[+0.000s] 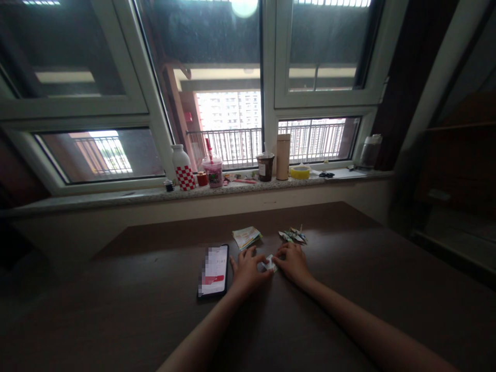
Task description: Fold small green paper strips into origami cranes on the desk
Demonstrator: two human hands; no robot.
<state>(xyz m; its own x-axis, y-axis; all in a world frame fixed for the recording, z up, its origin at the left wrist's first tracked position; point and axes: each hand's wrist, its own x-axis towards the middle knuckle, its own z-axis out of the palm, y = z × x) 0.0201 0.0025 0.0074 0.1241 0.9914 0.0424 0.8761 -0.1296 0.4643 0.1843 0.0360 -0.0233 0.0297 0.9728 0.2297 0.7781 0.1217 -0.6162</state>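
Observation:
A small whitish piece of paper lies between my hands on the brown table. My left hand pinches its left side with thumb and index finger, the other fingers spread over the tabletop. From the opposite side, my right hand has bent fingers on the paper's edge. Just beyond my left hand is a short stack of printed paper slips. Behind my right hand sits a small pile of folded paper pieces. A phone with a lit screen lies left of my left hand.
Along the windowsill stand a red-checked white bottle, a pink drink cup, a dark drink cup, a tan cylinder, a yellow tape roll and black scissors. The table ends short of the sill.

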